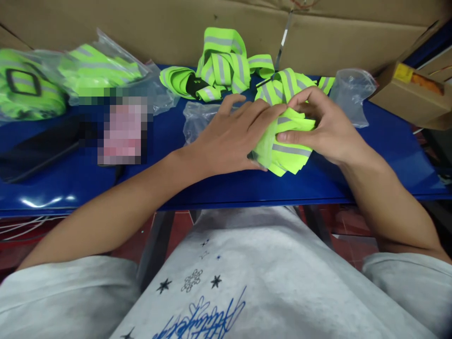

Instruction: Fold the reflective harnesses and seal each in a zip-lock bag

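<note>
A folded neon-yellow reflective strap bundle [287, 153] with grey stripes lies near the front of the blue table [226, 183]. My left hand [235, 136] rests on the bundle's left side, fingers pressed together over the fabric. My right hand [323, 125] grips the same bundle from the right, thumb under the top fold and fingers curled over it. Both hands hold it against the table.
Loose neon straps [221, 66] are heaped at the back centre. Bagged straps [95, 70] lie at the back left, with an empty clear bag [353, 94] at the right and another [199, 120] beside my left hand. A cardboard box [413, 96] stands far right.
</note>
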A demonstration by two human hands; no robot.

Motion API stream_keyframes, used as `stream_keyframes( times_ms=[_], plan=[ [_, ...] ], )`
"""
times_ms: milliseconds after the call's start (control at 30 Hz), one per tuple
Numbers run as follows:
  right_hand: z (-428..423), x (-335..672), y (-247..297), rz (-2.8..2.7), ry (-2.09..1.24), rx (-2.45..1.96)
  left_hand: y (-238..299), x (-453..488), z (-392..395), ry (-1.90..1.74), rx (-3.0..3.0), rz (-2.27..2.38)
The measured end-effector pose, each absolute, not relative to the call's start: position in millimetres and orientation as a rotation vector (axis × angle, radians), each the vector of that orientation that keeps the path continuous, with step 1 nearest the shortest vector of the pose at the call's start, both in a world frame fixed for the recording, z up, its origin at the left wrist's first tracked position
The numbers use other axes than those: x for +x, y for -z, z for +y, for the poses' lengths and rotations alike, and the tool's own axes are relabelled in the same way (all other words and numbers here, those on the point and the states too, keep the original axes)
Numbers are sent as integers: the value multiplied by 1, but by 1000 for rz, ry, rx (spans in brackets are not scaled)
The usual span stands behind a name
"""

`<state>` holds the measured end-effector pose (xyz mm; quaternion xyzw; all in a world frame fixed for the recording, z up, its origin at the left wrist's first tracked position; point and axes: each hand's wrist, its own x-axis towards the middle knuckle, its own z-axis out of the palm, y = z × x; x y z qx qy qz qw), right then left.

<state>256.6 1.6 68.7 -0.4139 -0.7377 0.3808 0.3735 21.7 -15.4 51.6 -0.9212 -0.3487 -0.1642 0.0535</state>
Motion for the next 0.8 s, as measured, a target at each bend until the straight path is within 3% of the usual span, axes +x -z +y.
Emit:
stream_keyframes(
  times_ms=[800],
  plan=[
    [1,250,-62,-1761,-972,-1049,-55,36,-25,652,-2741,-1545]
  ],
)
